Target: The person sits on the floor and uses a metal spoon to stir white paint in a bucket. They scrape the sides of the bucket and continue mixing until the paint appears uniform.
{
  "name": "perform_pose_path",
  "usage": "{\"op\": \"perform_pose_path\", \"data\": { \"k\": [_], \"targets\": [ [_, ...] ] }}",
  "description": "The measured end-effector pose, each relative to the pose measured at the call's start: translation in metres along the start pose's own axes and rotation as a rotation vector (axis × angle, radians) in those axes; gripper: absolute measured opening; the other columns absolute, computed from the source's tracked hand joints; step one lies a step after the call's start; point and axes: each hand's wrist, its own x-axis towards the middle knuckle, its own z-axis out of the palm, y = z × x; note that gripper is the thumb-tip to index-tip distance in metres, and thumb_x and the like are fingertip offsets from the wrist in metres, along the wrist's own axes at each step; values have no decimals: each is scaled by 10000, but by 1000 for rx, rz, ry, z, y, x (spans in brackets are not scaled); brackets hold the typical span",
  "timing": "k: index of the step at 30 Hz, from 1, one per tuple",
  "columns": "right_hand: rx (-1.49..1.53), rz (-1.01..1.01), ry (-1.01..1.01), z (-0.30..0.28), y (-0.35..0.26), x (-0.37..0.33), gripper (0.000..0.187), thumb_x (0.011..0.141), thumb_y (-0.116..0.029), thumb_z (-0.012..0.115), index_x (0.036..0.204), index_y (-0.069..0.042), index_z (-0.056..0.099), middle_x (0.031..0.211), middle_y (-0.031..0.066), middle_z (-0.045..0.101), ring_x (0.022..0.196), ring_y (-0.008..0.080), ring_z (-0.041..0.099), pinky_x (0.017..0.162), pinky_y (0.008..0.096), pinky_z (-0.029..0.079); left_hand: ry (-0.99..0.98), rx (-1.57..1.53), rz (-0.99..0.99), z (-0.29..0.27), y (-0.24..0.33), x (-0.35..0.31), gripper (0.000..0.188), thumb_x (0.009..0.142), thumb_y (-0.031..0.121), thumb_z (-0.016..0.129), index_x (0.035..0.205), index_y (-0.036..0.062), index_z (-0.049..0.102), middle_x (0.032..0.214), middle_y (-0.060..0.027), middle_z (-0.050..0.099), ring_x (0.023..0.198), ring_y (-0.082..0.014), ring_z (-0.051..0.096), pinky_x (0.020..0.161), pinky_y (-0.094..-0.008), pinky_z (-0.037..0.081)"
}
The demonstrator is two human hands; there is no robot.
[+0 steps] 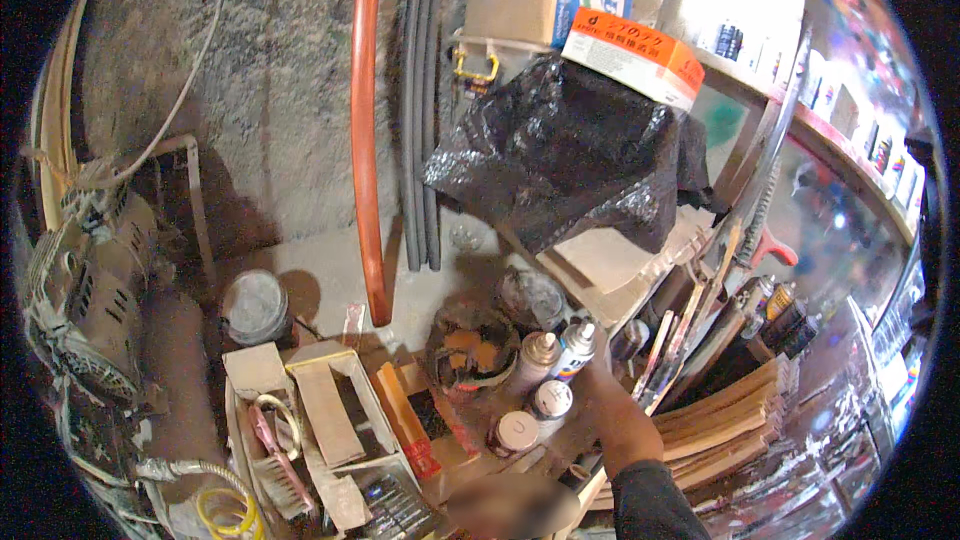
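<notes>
My right hand (598, 372) reaches in from the lower right, its dark sleeve covering the forearm. It is closed against a white and blue spray can (576, 348); most of the fingers are hidden behind the can. Touching or very near that can on the left stands a beige-capped spray can (540, 352). Two more white-topped cans, one (553, 399) just below them and another (517, 431) nearer to me, stand upright on the same dusty surface. My left hand does not show.
A dark round basin (472, 348) sits left of the cans. Further left is a box (345, 380) with cardboard, a pink-handled brush (275, 455) and a tape roll. Black plastic sheeting (570, 155) covers things behind. Curved wooden strips (720, 410) are stacked at right.
</notes>
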Motion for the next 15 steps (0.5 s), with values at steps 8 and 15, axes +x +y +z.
{"op": "perform_pose_path", "data": {
  "k": [8,15],
  "targets": [
    [-108,-11,-92,-15,-14,3,334,919,-260,510,1169,-38,514,1127,207,539,1037,383,550,847,471,450,72,-121,-64,22,-8,-17,285,770,67,630,1055,53,637,1016,-131,619,969,-295,597,845,-444,479],
    [4,-93,-282,-76,10,-8,407,920,-263,533,1260,-50,462,1244,199,474,1121,379,500,916,469,422,130,-36,-111,40,1,-24,285,757,138,646,1033,70,624,1070,-141,582,1013,-292,566,853,-457,479]
  ]
}}
